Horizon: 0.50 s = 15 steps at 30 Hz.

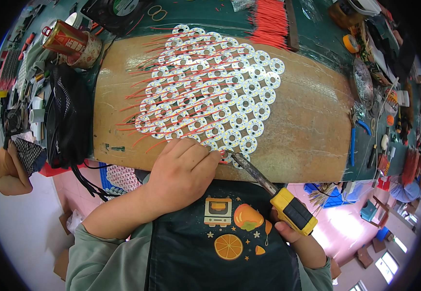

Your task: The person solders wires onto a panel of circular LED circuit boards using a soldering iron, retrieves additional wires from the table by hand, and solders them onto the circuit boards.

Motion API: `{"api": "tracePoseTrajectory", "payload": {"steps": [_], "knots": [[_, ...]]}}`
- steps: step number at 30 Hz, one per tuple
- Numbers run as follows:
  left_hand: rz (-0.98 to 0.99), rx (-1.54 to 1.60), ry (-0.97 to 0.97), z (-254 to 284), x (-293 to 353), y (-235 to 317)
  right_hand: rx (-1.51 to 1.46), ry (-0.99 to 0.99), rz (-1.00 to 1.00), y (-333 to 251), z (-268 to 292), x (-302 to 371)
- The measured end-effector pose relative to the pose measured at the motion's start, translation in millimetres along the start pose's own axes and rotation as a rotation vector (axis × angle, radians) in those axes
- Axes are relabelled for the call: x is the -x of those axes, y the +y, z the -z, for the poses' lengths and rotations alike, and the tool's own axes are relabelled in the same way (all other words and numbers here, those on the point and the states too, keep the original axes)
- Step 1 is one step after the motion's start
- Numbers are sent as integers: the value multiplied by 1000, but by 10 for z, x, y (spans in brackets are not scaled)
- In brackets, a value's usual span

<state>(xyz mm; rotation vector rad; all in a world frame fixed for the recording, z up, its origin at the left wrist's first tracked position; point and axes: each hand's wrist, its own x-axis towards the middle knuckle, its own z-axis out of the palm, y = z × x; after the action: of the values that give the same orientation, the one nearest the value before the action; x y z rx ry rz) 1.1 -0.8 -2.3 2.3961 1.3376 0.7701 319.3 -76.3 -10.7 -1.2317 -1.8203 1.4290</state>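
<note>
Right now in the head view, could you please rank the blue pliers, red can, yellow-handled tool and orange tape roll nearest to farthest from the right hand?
1. Yellow-handled tool: in the right hand.
2. Blue pliers: right side.
3. Orange tape roll: upper right.
4. Red can: upper left.

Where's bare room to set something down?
The widest bare patch on the brown board is right of the white ring boards, short of the blue-handled pliers. A narrower strip lies left of the red wires. The middle and the near edge, by the left hand and soldering iron, are crowded.
</note>
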Motion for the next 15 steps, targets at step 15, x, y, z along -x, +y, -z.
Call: {"api": "tracePoseTrajectory", "payload": {"steps": [15], "knots": [[-1,4,11,-15,12,0,68,20,0,89,-21,120]]}}
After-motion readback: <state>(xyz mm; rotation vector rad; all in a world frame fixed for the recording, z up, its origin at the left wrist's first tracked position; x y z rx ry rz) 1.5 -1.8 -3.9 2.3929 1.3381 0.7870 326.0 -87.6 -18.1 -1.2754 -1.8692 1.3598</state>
